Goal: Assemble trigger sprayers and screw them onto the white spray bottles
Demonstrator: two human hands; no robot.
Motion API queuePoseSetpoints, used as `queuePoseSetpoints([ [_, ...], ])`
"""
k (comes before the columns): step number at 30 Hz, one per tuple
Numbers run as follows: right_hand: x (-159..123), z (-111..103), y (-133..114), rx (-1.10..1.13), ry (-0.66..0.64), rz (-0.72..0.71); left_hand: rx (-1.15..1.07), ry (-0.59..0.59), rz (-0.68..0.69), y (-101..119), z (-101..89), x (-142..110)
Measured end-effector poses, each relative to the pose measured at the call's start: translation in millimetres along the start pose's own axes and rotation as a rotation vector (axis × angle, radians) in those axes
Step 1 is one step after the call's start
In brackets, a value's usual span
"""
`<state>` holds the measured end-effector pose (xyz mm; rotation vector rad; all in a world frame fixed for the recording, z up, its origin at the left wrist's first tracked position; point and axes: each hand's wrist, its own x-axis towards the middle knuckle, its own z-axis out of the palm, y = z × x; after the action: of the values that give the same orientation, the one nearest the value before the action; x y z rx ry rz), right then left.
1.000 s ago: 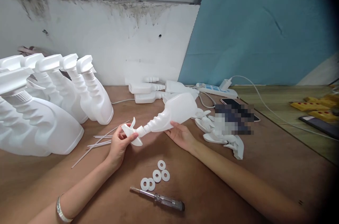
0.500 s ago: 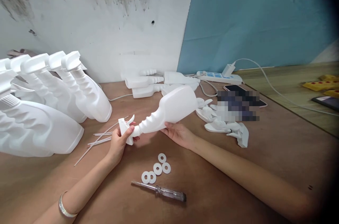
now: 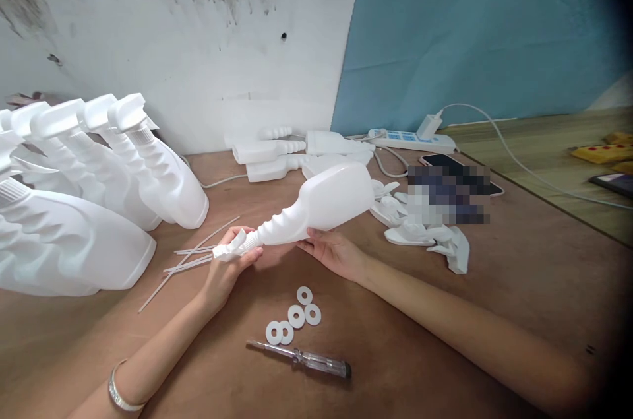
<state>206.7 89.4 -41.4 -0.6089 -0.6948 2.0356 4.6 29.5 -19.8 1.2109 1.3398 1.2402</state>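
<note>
A white spray bottle is held tilted above the table, its base to the upper right and its neck to the lower left. My left hand is closed around the white trigger sprayer at the neck, thumb against the collar. My right hand grips the bottle's body from below; some of its fingers are hidden behind the bottle. Thin white dip tubes lie beside my left hand. Below the bottle are several white ring washers and a screwdriver with a clear handle.
Several white spray bottles with sprayers stand at the left. More bottles without sprayers lie at the back. Loose trigger sprayers are heaped on the right, near a phone, a power strip and a white cable.
The trigger sprayer in my left hand has turned about the neck, its trigger now facing differently. My right hand keeps its hold, and the bottle has barely shifted.
</note>
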Motion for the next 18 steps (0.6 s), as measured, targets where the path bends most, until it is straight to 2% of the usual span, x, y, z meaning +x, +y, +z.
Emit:
queuePoseSetpoints([
  [3,0,1,0,-0.009,-0.006,-0.005,-0.016,-0.006,0.001,0,0.3,-1],
  [8,-1,1,0,-0.015,-0.008,-0.002,-0.106,0.06,-0.084,-8,-0.5,-1],
  [12,-1,0,0,-0.014,-0.009,-0.003,-0.121,0.036,-0.127,-9,-1.5,0],
  [18,-2,1,0,-0.01,-0.022,-0.009,-0.169,-0.008,-0.072,-8,-1.3,0],
])
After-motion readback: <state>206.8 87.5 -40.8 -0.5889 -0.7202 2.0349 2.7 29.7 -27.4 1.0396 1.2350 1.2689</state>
